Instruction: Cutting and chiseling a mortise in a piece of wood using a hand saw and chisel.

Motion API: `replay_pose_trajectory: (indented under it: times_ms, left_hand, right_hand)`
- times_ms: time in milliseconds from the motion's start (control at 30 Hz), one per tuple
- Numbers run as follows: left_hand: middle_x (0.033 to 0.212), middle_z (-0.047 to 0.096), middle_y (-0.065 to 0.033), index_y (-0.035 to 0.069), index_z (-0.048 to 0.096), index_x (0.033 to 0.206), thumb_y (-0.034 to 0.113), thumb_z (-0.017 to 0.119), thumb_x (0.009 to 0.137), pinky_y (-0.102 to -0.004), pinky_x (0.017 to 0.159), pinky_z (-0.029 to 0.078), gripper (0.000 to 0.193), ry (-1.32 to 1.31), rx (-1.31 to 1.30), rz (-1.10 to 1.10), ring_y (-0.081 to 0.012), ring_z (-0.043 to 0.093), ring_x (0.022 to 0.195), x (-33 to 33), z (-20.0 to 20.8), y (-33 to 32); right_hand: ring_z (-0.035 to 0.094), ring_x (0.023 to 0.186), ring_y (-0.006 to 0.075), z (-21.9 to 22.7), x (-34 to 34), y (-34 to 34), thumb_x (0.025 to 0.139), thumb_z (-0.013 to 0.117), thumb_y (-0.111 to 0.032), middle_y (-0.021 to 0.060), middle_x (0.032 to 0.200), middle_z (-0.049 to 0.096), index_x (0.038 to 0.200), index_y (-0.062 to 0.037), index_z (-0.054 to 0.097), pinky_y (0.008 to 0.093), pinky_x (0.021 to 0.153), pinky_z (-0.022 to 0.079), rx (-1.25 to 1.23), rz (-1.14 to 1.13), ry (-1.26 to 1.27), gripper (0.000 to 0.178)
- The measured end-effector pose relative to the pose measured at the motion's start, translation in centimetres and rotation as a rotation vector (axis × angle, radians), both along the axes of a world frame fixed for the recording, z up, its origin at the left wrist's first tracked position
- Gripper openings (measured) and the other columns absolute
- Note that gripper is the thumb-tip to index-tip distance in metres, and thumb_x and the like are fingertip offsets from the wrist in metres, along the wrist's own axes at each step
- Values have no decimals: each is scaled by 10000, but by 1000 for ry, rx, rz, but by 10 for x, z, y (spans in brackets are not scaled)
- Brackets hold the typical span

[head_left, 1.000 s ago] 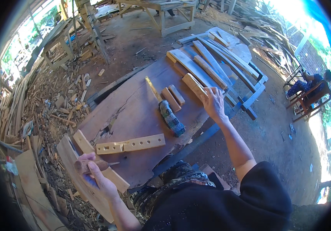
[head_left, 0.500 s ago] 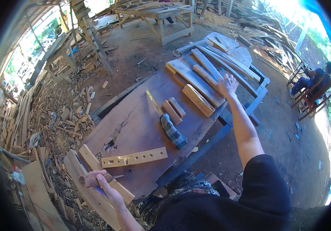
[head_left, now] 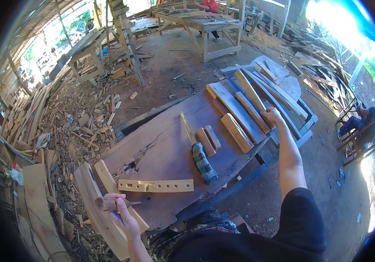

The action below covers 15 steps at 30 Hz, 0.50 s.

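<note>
My left hand [head_left: 126,219] is closed round a wooden-handled tool [head_left: 108,203] with a thin metal tip, above the pale wooden pieces at the bench's near left end. Beside it lies a pale wooden bar [head_left: 170,186] with several holes. My right hand [head_left: 273,117] is closed on the near end of a wooden strip [head_left: 249,88] at the bench's far right; its fingertips are partly hidden. Left of that strip lie a thinner stick [head_left: 252,112], a wide board [head_left: 231,105] and a thick wooden block [head_left: 237,132].
Mid-bench [head_left: 157,148] are a yellow strip [head_left: 188,127], two small brown blocks [head_left: 206,141] and a dark cloth-wrapped object [head_left: 203,164]. Scrap wood [head_left: 92,126] covers the ground at left. Beyond stand another worktable [head_left: 222,54] with a person in red, and a seated person [head_left: 366,118].
My right hand has closed on the wooden strip's near end, and the strip has shifted. My left hand keeps the tool in nearly the same place. The view has shifted.
</note>
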State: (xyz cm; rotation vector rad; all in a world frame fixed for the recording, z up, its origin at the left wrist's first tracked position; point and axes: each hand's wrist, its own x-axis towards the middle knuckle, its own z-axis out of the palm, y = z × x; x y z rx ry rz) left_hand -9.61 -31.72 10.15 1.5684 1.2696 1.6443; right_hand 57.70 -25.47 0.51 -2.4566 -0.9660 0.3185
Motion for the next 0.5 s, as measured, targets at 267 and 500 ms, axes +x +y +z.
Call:
replay_pose_trajectory:
  times_ms: [267, 500]
  left_hand:
    - [918, 479, -1, 79, 499, 992, 257, 527, 990, -226, 717, 356, 181, 9, 29, 14, -80, 435, 787, 1, -2, 5]
    - [896, 495, 6, 79, 488, 943, 141, 587, 950, -254, 755, 416, 116, -149, -13, 3, -89, 480, 794, 2, -11, 12]
  right_hand:
    - [645, 820, 336, 50, -51, -4, 830, 691, -293, 189, 904, 652, 936, -39, 616, 440, 740, 494, 387, -41, -339, 286]
    - [650, 727, 253, 128, -162, -65, 948, 588, -295, 126, 900, 620, 1195, -90, 445, 380, 629, 555, 976, 245, 950, 352]
